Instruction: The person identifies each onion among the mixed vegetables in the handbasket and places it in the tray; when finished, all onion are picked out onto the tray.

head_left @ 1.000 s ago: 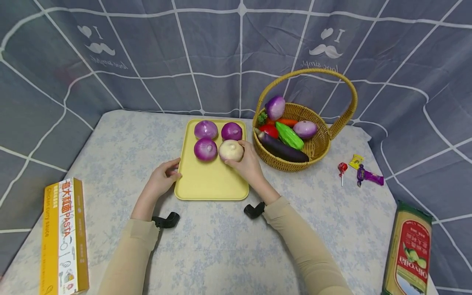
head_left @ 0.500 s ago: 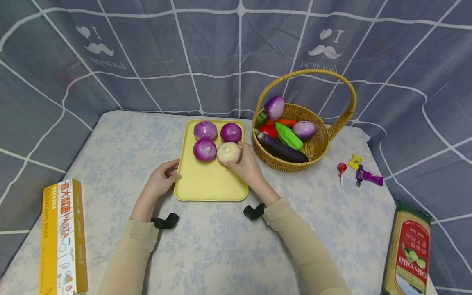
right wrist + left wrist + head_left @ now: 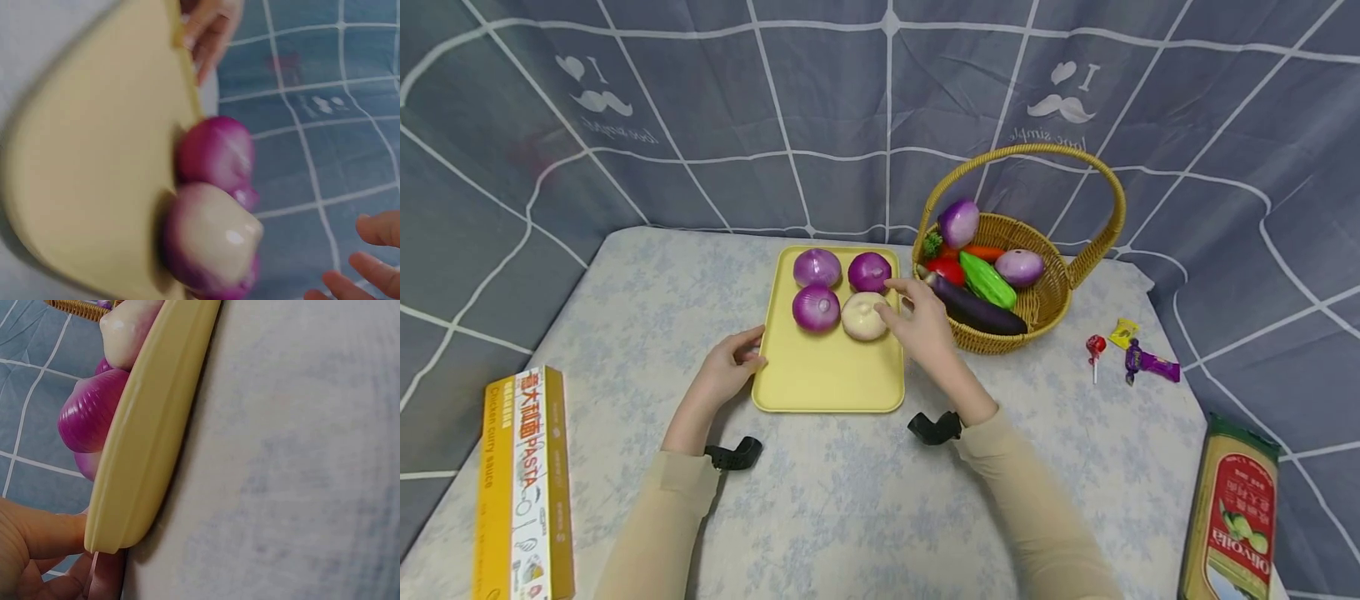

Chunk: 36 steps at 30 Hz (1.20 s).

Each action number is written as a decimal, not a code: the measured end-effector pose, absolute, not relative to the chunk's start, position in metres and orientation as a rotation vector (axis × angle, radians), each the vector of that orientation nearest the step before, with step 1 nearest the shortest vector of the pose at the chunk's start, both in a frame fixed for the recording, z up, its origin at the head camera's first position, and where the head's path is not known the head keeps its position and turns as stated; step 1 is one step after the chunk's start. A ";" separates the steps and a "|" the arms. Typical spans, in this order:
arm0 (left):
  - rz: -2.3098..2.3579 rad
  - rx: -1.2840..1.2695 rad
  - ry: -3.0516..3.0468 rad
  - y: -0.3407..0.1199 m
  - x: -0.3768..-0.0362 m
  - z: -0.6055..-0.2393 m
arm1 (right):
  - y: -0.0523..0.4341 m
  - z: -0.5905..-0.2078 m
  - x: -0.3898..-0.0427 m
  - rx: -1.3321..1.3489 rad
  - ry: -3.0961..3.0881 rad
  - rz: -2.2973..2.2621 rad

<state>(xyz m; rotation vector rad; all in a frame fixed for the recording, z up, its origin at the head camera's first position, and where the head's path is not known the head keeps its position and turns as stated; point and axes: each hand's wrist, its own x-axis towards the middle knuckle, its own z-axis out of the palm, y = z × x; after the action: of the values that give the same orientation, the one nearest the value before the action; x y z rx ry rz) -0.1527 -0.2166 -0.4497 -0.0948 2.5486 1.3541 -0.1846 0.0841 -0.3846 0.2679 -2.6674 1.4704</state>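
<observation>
Right hand hovers loose-fingered, holding nothing, at the pale onion's three o'clock; left hand pinches the tray's nine o'clock edge.

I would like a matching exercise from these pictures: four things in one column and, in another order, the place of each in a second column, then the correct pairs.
Things:
1. pale onion
2. eggplant
3. pasta box
4. lollipop

Places:
A. on the table, right of the basket
B. on the yellow tray, beside the right hand
C. at the table's near left corner
D. inside the basket

Pairs: 1-B, 2-D, 3-C, 4-A
</observation>
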 end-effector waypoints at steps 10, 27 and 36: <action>1.330 -0.104 2.560 -0.214 -0.155 -0.447 | 0.147 -0.358 -0.212 0.026 -2.484 1.513; 1.341 -0.096 2.561 -0.218 -0.154 -0.450 | 0.238 -0.367 -0.252 -0.590 -2.636 1.387; 1.337 -0.097 2.558 -0.217 -0.153 -0.450 | 0.240 -0.383 -0.258 -0.674 -2.705 1.466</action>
<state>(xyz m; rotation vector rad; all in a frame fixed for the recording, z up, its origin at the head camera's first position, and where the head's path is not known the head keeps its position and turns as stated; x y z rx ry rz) -0.1530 -0.2165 -0.4499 -0.0973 2.5580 1.3374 -0.2583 0.2399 -0.3827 -0.6737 -2.7051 1.4658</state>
